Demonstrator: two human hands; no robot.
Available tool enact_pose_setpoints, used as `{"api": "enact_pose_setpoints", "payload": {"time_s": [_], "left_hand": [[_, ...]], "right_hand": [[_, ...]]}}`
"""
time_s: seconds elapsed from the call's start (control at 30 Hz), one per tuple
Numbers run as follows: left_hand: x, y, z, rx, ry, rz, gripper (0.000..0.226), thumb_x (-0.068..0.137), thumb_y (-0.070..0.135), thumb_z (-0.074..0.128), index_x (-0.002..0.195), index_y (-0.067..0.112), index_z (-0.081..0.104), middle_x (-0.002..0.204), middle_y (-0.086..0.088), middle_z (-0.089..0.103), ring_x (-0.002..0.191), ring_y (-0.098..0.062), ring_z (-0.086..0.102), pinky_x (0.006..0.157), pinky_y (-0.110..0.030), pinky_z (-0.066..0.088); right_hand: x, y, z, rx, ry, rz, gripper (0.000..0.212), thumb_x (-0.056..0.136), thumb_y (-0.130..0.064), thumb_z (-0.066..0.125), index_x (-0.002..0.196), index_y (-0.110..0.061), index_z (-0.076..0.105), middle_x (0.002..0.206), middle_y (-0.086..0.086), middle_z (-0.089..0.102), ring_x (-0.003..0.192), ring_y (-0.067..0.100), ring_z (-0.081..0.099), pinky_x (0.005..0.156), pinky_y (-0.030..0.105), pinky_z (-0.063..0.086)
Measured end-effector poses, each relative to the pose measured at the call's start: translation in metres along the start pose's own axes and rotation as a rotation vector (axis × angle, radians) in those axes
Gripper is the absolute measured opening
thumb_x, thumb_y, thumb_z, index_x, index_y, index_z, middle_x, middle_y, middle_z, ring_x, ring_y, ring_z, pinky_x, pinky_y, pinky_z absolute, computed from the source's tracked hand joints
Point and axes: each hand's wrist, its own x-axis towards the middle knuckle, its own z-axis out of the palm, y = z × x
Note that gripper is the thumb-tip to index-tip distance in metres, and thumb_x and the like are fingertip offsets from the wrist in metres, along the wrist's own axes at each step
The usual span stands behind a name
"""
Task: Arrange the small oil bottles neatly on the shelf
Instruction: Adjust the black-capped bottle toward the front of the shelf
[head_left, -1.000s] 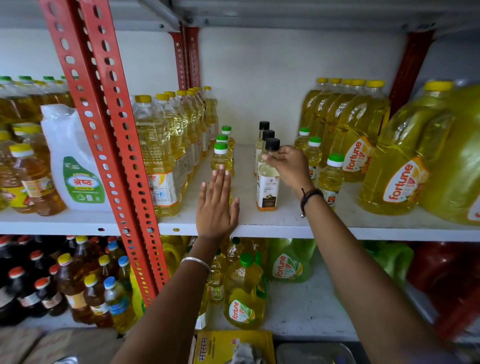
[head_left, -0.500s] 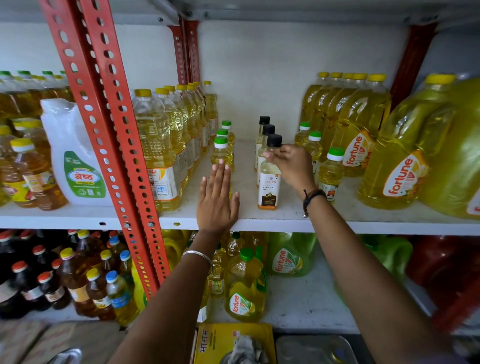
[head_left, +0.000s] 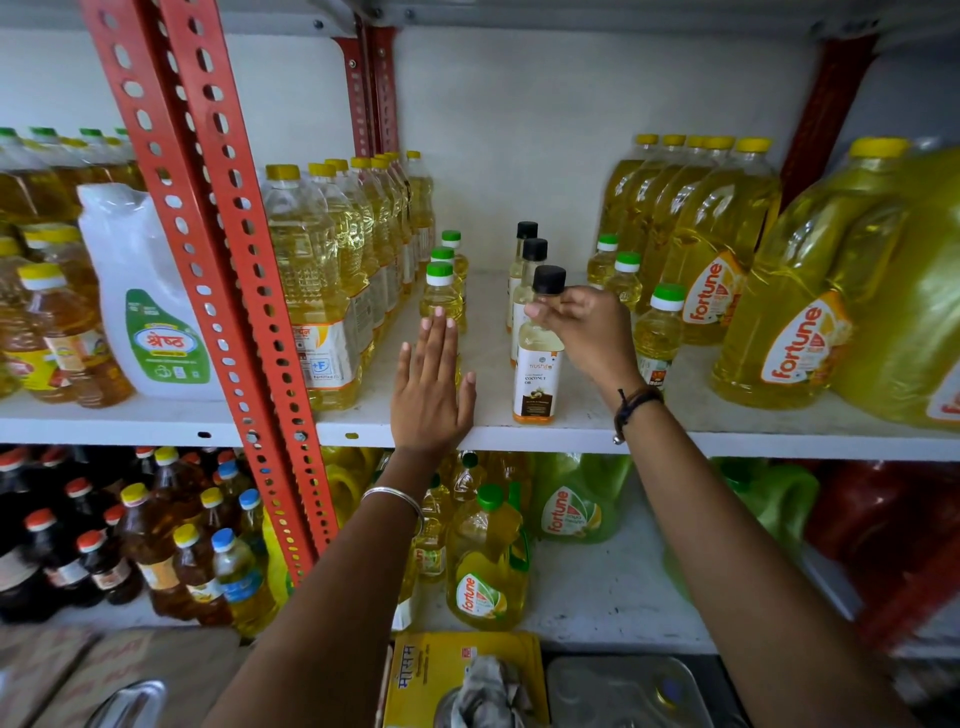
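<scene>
Right hand (head_left: 587, 332) pinching neck of front coconut oil bottle (head_left: 537, 364), upright near front edge of white shelf (head_left: 727, 439). Left hand (head_left: 434, 392) flat, fingers spread, holding nothing, fingertips just before small green-capped bottle (head_left: 441, 293). Big yellow jugs (head_left: 789, 322) right; tall bottles (head_left: 322, 291) left.

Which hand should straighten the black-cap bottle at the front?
The right hand: its fingers already pinch the front black-cap bottle at the neck. The left hand lies flat on the shelf, apart.
</scene>
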Motion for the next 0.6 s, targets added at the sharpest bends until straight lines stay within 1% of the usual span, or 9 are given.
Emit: {"api": "enact_pose_setpoints", "payload": {"time_s": [0.07, 0.13, 0.27, 0.4, 0.47, 0.5, 0.53, 0.6], "left_hand": [[0.0, 0.0, 0.0, -0.002, 0.002, 0.002, 0.062, 0.098, 0.036, 0.028, 0.152, 0.006, 0.021, 0.16, -0.01, 0.013, 0.148, -0.018, 0.004, 0.119, -0.038, 0.003], [0.0, 0.0, 0.0, -0.002, 0.003, 0.003, 0.062, 0.098, 0.036, 0.028, 0.152, 0.006, 0.021, 0.16, -0.01, 0.014, 0.148, -0.017, 0.004, 0.119, -0.038, 0.003], [0.0, 0.0, 0.0, 0.001, -0.001, 0.003, 0.062, 0.098, 0.036, 0.028, 0.152, 0.005, 0.02, 0.16, -0.01, 0.014, 0.148, -0.018, 0.005, 0.12, -0.038, 0.002], [0.0, 0.0, 0.0, -0.002, 0.0, -0.002, 0.062, 0.098, 0.036, 0.028, 0.152, 0.006, 0.02, 0.16, -0.01, 0.013, 0.148, -0.018, 0.004, 0.12, -0.038, 0.002], [0.0, 0.0, 0.0, -0.008, -0.002, -0.005, 0.062, 0.098, 0.036, 0.027, 0.152, 0.006, 0.02, 0.16, -0.008, 0.011, 0.148, -0.017, 0.003, 0.12, -0.037, 0.001], [0.0, 0.0, -0.001, -0.011, -0.005, -0.006, 0.062, 0.098, 0.036, 0.027, 0.152, 0.006, 0.019, 0.16, -0.008, 0.011, 0.148, -0.017, 0.002, 0.12, -0.037, 0.001], [0.0, 0.0, -0.002, -0.015, -0.007, -0.008, 0.062, 0.098, 0.036, 0.026, 0.152, 0.006, 0.019, 0.16, -0.008, 0.011, 0.148, -0.017, 0.003, 0.12, -0.037, 0.001], [0.002, 0.0, -0.004, -0.039, -0.009, -0.019, 0.061, 0.099, 0.035, 0.026, 0.152, 0.006, 0.018, 0.16, -0.009, 0.012, 0.148, -0.017, 0.004, 0.12, -0.036, 0.0]], "right_hand": [[-0.002, -0.001, 0.0, 0.013, -0.001, 0.001, 0.031, 0.076, -0.025, 0.075, 0.089, 0.003, 0.068, 0.094, 0.02, 0.074, 0.089, 0.028, 0.071, 0.084, 0.048, 0.056], [-0.002, -0.001, 0.001, 0.012, -0.001, 0.0, 0.034, 0.076, -0.026, 0.075, 0.09, 0.005, 0.067, 0.094, 0.022, 0.073, 0.089, 0.028, 0.07, 0.084, 0.048, 0.056], [-0.001, 0.002, 0.0, 0.008, -0.012, -0.002, 0.039, 0.076, -0.03, 0.075, 0.093, 0.004, 0.067, 0.096, 0.02, 0.073, 0.09, 0.022, 0.07, 0.083, 0.044, 0.056], [0.0, 0.006, 0.002, 0.007, -0.021, 0.017, 0.04, 0.076, -0.033, 0.074, 0.099, -0.001, 0.067, 0.103, 0.014, 0.073, 0.098, 0.021, 0.068, 0.08, 0.032, 0.054], [-0.001, 0.005, 0.003, 0.009, -0.018, 0.025, 0.045, 0.077, -0.034, 0.073, 0.106, -0.001, 0.065, 0.109, 0.015, 0.071, 0.103, 0.022, 0.066, 0.076, 0.025, 0.051], [-0.003, 0.005, 0.003, 0.006, -0.014, 0.03, 0.049, 0.077, -0.035, 0.073, 0.112, -0.001, 0.063, 0.114, 0.014, 0.069, 0.106, 0.022, 0.065, 0.078, 0.023, 0.049], [-0.006, 0.004, 0.003, 0.003, -0.004, 0.038, 0.052, 0.078, -0.036, 0.072, 0.116, -0.002, 0.061, 0.117, 0.014, 0.068, 0.108, 0.022, 0.064, 0.08, 0.024, 0.048], [-0.01, 0.002, 0.002, 0.0, 0.05, 0.045, 0.054, 0.077, -0.038, 0.072, 0.118, -0.005, 0.059, 0.119, 0.011, 0.067, 0.108, 0.021, 0.063, 0.086, 0.029, 0.05]]}}
